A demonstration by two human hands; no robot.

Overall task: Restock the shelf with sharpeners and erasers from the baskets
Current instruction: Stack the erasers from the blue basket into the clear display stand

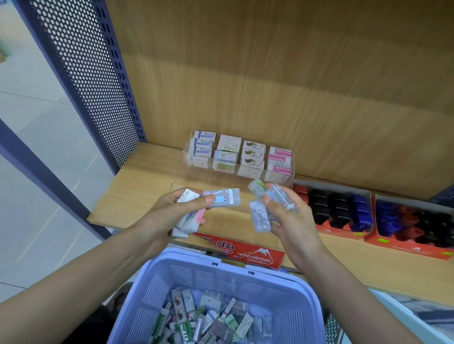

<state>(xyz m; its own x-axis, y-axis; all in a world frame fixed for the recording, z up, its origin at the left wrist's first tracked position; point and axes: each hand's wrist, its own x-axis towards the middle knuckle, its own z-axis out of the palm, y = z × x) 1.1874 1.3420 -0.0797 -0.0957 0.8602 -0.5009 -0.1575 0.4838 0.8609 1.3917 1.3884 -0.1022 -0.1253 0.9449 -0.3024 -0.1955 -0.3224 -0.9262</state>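
Several clear-wrapped pale erasers (227, 197) sit clutched in each grip, left hand (173, 211) and right hand (292, 219).

A dark blue metal panel (75, 64) full of small round holes stands at the left, and it looks blurred. Below it a slanted blue bar (35, 165) crosses in front of a pale tiled floor (18, 212). Light wood-grain boarding (280, 68) fills the back. At its foot stands a clear plastic organiser (236, 171) with four columns. To the right of it a red cardboard tray (334, 229) sits just beside a second red tray (407, 248). Lower, in the middle, lies a red carton (258, 253) with a white mountain drawing and the words "HARD ERASER".
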